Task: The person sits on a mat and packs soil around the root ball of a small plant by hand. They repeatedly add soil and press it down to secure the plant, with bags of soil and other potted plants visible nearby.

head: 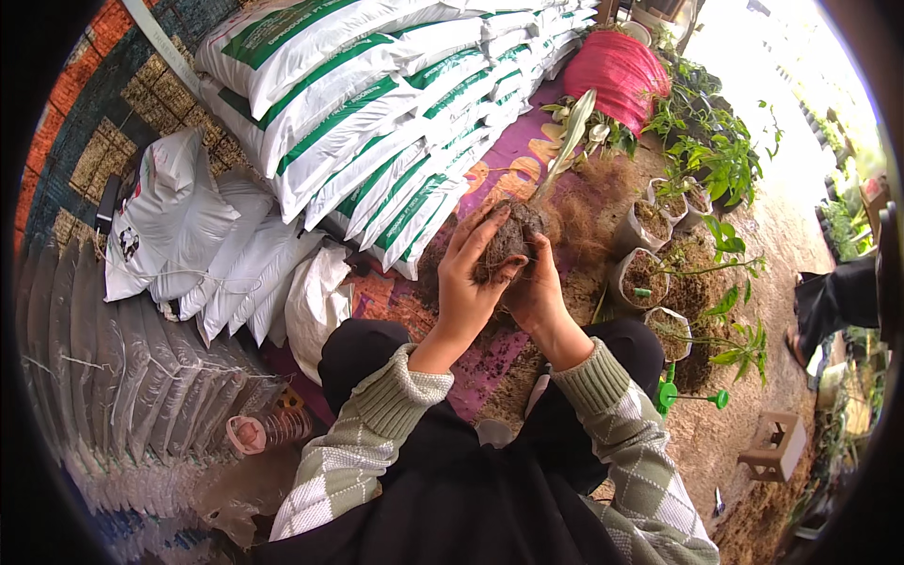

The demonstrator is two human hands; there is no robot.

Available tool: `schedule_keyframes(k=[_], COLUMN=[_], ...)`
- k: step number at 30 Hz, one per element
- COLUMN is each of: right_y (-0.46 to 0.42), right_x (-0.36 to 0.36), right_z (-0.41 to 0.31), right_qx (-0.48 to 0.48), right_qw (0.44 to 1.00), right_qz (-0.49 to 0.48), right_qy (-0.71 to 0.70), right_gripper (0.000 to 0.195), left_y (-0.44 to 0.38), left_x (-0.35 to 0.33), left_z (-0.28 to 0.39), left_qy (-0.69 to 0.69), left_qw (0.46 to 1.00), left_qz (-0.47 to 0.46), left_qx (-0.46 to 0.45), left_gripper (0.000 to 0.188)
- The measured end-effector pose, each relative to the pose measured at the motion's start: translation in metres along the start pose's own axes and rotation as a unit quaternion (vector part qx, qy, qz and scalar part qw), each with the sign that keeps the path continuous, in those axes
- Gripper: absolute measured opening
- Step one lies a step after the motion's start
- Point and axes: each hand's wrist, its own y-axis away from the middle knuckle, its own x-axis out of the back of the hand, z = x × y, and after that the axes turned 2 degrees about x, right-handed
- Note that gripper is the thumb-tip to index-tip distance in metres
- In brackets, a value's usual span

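Between my two hands is a dark, soil-covered root ball [514, 236] of a plant, held above the ground in front of my knees. A long pale-green leaf [571, 134] rises from it and points away from me. My left hand [474, 265] presses on its left side, with soil on the fingers. On the right side my right hand [540, 282] cups it, its lower part partly hidden behind the ball. Loose brown fibre [590, 208] lies just beyond, on a purple printed sheet [487, 374] strewn with soil.
White-and-green filled sacks [367, 120] are stacked ahead to the left. Potted seedlings in white grow bags [641, 277] stand at the right, near a green plastic tool [666, 395] and a ventilation block [775, 446]. A clear plastic jar [268, 432] lies at the left. Another person's leg [837, 304] shows far right.
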Motion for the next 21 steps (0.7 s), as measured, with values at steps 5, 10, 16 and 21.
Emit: schedule_keyframes(k=[5, 10, 16, 21], right_y=[-0.017, 0.001, 0.012, 0.005], right_x=[0.036, 0.001, -0.016, -0.008], right_z=[0.014, 0.017, 0.023, 0.011], right_qx=[0.12, 0.05, 0.13, 0.015], right_qw=[0.958, 0.989, 0.977, 0.998], right_qz=[-0.009, -0.037, -0.017, 0.0], right_qy=[0.261, 0.137, 0.17, 0.059], right_gripper=[0.039, 0.049, 0.056, 0.054], left_y=[-0.003, -0.009, -0.002, -0.009], left_x=[0.003, 0.014, 0.016, 0.016], left_z=[0.0, -0.008, -0.013, -0.008], left_qy=[0.056, 0.23, 0.029, 0.221], left_qw=[0.998, 0.97, 0.998, 0.969], left_qz=[-0.024, 0.01, 0.022, -0.012], left_qx=[0.01, 0.081, 0.047, 0.106], left_gripper=[0.047, 0.047, 0.035, 0.048])
